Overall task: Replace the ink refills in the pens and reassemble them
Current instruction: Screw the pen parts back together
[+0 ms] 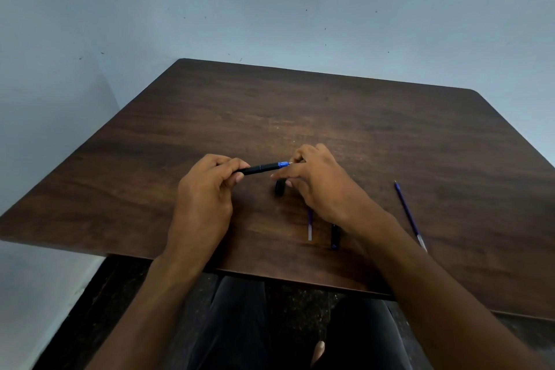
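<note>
Gripping a black pen [260,168] above the dark wooden table [390,129], the left hand [207,186] is closing its fingers [237,164] and thumb around the rear end of the barrel. The pen is lying nearly level in the air, slanting slightly upward to the right, and its blue tip section is pointing at the right hand [318,180] with a thin metal point showing at the end.

The right hand is hanging just beside that tip, its fingers loosely curled; whether they are pinching the point or only touching it I cannot tell. Under its lower fingers a small black pen cap [280,187] is sitting on the table, touching or nearly touching a fingertip.

Nearer the table's front edge, a thin refill [309,225] is lying with its pale end toward the person, its upper part hidden beneath the right hand. Just to its right a short black pen piece [335,237] is resting, partly covered by the right wrist. Well apart to the right, a long blue refill [410,215] is lying alone at a slant, its clear end toward the person.

Beyond the table a pale blue wall [270,9] is filling the background, and dark trousers [240,324] are showing below the table edge.
</note>
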A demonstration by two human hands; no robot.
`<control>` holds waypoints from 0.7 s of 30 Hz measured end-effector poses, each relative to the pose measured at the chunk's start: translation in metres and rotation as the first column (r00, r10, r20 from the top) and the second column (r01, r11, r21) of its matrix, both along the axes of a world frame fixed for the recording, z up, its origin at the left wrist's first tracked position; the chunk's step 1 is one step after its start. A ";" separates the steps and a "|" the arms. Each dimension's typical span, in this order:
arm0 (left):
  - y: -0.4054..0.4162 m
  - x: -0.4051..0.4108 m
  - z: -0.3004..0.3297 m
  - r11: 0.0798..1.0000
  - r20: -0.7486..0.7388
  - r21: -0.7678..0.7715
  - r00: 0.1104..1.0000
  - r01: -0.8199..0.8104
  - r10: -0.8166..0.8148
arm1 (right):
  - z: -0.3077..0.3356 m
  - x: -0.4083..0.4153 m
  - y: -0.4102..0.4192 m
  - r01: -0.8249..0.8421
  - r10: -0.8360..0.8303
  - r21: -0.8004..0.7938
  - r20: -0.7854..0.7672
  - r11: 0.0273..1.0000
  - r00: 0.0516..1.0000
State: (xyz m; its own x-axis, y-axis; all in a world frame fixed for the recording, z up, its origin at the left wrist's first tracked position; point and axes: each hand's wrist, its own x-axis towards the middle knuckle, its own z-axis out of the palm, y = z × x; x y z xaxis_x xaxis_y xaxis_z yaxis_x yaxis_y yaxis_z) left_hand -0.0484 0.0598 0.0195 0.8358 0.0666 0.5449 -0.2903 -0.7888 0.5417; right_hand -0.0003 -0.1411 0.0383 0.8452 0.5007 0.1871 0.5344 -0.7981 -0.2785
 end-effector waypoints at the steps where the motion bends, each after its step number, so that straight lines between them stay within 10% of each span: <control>1: 0.000 0.001 0.000 1.000 -0.002 -0.003 1.000 0.001 -0.001 | 0.000 0.001 0.000 -0.002 0.002 -0.014 -0.019 1.000 1.000; 12: -0.002 0.003 0.001 1.000 0.032 -0.003 0.999 0.024 -0.024 | -0.003 0.005 -0.007 0.062 -0.061 -0.012 0.054 0.998 0.997; 21: -0.003 0.001 0.004 0.999 0.012 0.008 0.999 0.036 -0.036 | 0.000 -0.010 -0.025 0.181 -0.147 0.476 -0.110 0.861 0.983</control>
